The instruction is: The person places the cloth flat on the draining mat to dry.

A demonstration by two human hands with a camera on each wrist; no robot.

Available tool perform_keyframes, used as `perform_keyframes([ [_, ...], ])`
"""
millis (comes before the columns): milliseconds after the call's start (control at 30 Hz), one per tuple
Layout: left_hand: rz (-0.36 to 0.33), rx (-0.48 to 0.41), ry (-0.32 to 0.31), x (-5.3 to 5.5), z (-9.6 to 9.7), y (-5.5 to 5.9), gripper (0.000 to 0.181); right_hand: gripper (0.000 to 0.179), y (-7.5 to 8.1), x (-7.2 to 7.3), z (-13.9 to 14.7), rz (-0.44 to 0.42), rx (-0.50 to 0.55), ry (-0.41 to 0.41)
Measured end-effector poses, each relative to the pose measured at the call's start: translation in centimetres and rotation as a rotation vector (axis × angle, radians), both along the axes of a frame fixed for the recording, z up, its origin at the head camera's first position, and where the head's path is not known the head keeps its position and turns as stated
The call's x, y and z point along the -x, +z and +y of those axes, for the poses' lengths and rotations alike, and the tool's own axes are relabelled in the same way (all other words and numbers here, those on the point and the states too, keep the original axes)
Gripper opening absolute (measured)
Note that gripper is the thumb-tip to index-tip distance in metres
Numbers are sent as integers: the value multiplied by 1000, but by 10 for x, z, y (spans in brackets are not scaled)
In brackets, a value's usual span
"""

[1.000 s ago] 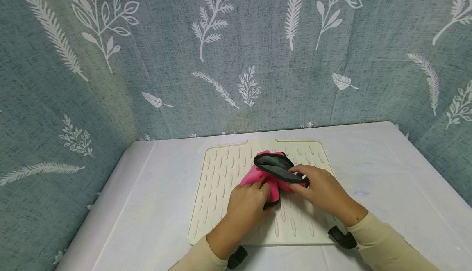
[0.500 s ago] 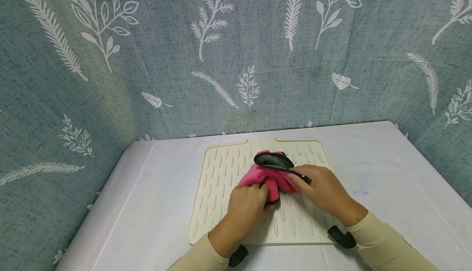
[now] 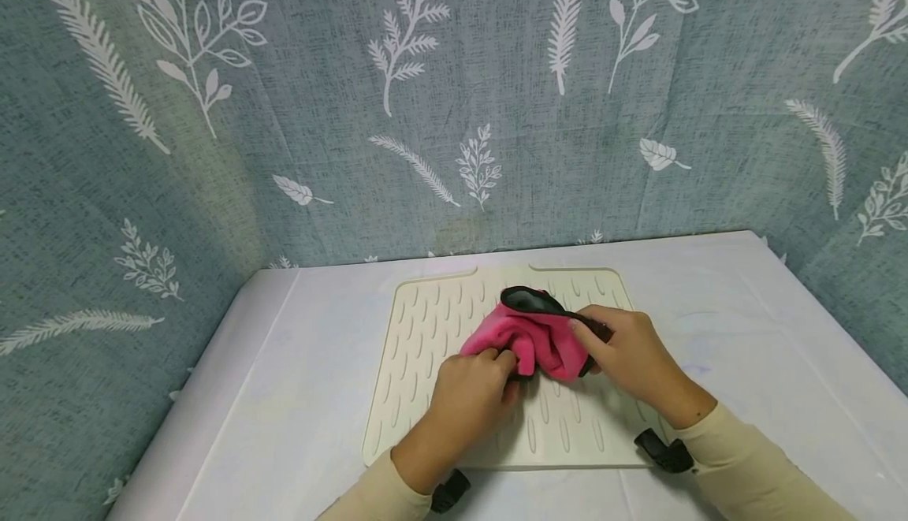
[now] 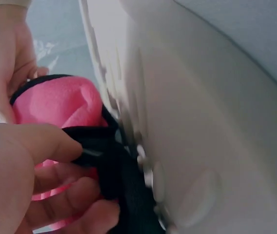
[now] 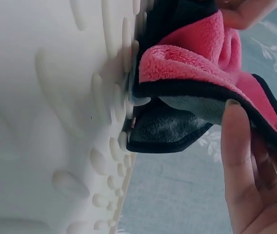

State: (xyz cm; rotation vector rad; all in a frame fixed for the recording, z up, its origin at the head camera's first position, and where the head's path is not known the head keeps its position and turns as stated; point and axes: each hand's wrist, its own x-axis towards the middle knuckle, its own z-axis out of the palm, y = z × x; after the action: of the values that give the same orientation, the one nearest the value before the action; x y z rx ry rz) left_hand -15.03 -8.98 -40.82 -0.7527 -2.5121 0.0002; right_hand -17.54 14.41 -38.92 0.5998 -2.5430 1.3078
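Note:
A cleaning cloth (image 3: 539, 340), fuzzy pink on one face and dark grey on the other with black edging, lies bunched up over the cream ridged mat (image 3: 418, 379). My left hand (image 3: 471, 395) pinches its near black edge between thumb and fingers, as the left wrist view shows. On the cloth's right side my right hand (image 3: 634, 351) pinches the black-trimmed border, thumb against the grey face in the right wrist view. Part of the cloth's grey side (image 5: 168, 122) hangs folded beneath the pink. The fold's inside is partly hidden.
The mat lies on a white-covered table (image 3: 277, 395). Behind and to both sides stands a grey-blue curtain (image 3: 326, 111) with white leaf prints. Dark straps (image 3: 663, 452) sit at both wrists.
My right hand has drawn the cloth's border a little to the right, and more of its pink face shows. My left hand keeps hold of the near edge, almost still.

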Motion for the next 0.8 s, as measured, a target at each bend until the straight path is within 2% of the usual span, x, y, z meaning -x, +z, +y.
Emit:
perform_keyframes([
  [233,-27,-66,-7,0,-11,3,19,17,3,-1,3,30,-45,-51],
  [533,-41,-172,16,-3,-31,9,15,15,-1,2,4,48,-54,-78],
  [800,-20,-223,15,-3,-53,10,12,11,-2,4,8,-34,-75,-105],
])
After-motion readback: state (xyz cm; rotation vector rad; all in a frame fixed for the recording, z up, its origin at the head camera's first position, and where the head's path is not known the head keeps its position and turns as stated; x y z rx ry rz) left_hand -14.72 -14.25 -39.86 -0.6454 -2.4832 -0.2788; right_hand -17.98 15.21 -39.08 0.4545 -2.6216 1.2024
